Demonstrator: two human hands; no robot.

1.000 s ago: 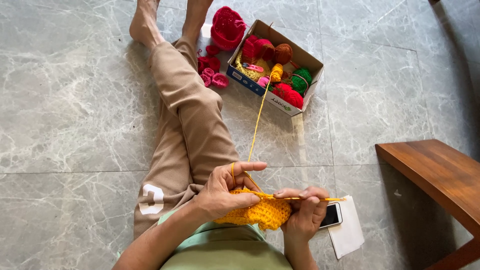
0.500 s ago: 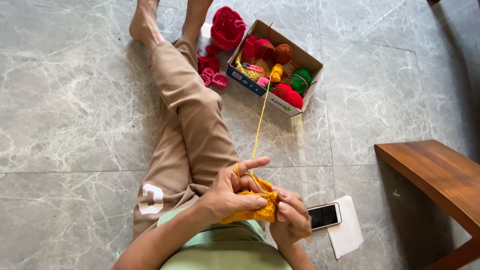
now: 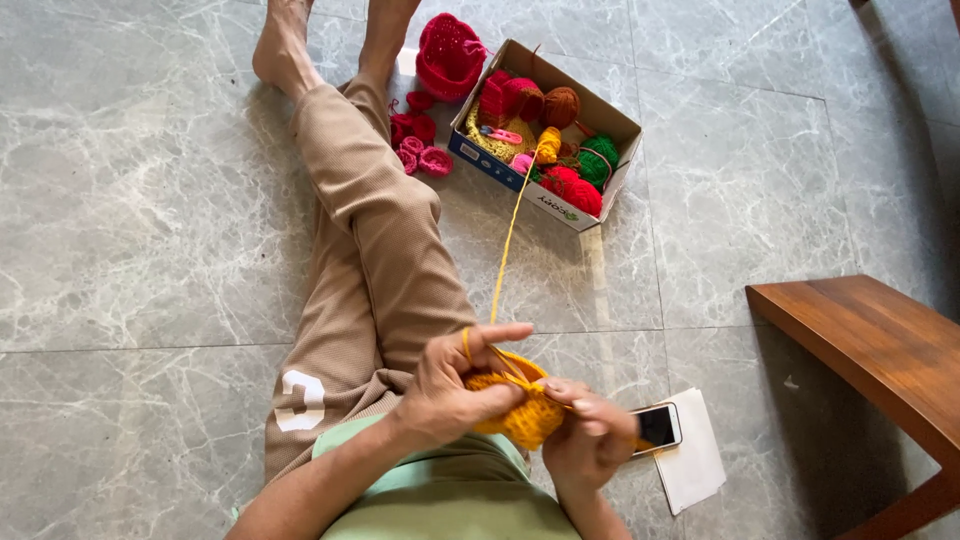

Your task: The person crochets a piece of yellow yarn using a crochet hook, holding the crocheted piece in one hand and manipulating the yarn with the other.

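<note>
Seen from above, a person sits on a grey marble floor [image 3: 150, 220], legs stretched out. The left hand [image 3: 450, 390] and right hand [image 3: 590, 440] both grip a yellow crochet piece [image 3: 520, 410] over the lap. A yellow yarn strand [image 3: 508, 245] runs from it to a cardboard box of coloured yarn balls [image 3: 590, 210]. A smartphone [image 3: 658, 427] lies just beside the right hand.
</note>
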